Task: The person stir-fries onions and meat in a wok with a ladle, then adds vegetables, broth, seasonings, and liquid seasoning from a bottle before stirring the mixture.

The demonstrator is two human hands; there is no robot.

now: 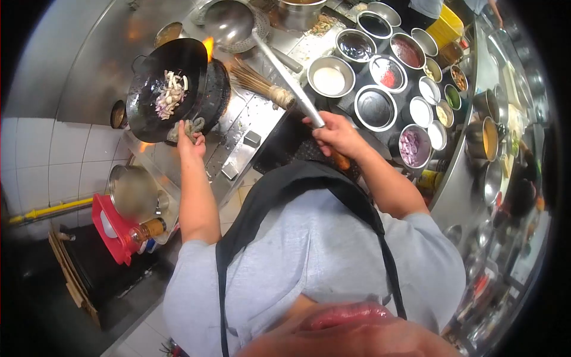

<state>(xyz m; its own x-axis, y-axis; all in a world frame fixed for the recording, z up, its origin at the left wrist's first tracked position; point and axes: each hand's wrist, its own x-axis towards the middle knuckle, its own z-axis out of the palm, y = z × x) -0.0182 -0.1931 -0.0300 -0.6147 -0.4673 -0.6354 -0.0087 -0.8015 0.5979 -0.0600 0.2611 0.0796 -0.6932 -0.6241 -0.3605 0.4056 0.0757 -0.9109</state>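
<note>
My left hand (191, 141) is closed on a crumpled cloth (194, 126) at the near rim of a black wok (143, 110). The wok is tilted over the burner, and a flame (208, 47) shows at its far edge. Sliced onions (171, 95), pale and purplish, lie in the wok. My right hand (336, 138) grips the long handle of a metal ladle (229, 22). The ladle's bowl is up at the back, over a round perforated strainer (259, 27). Below my right hand the wooden end of the handle sticks out.
A bamboo wok brush (262, 83) lies on the steel stove top. To the right stand several metal bowls, among them one with white powder (329, 81) and one with chopped purple onion (410, 146). A red plastic container (112, 229) sits at lower left, beside a jar (148, 229).
</note>
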